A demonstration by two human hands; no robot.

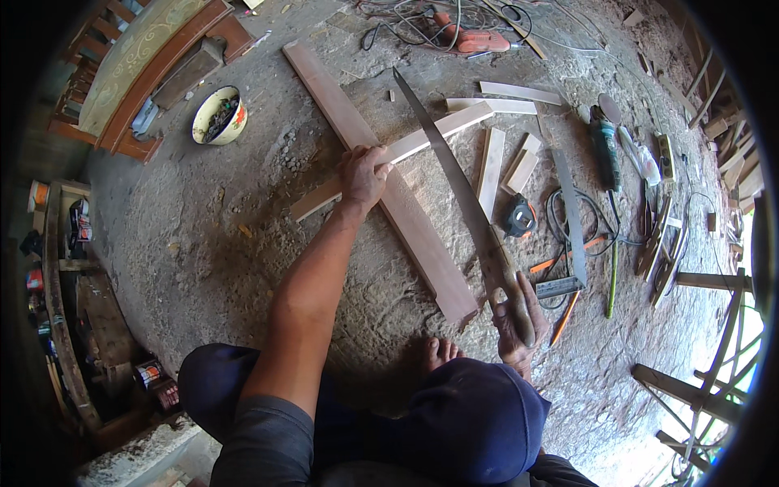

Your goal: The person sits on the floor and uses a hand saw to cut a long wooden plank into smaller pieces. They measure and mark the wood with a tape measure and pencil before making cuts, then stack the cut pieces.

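My right hand (517,323) is wrapped round the wooden handle of a handsaw (464,177). The long blade points away and to the left, passing over or against a narrow wooden strip (442,134); whether its teeth touch the wood I cannot tell. This strip lies crosswise over a long, wide board (410,217) that runs from the far left down toward my foot. My left hand (363,180) grips the strip where it crosses the board, fingers closed over it. The board's near end has a stepped notch.
Right of the saw lie short wood pieces (490,172), a tape measure (520,217), a try square (572,235), pencils and an angle grinder (604,138) with its cord. An enamel bowl (219,118) stands at left. A red power tool (480,39) and tangled cables lie at the back.
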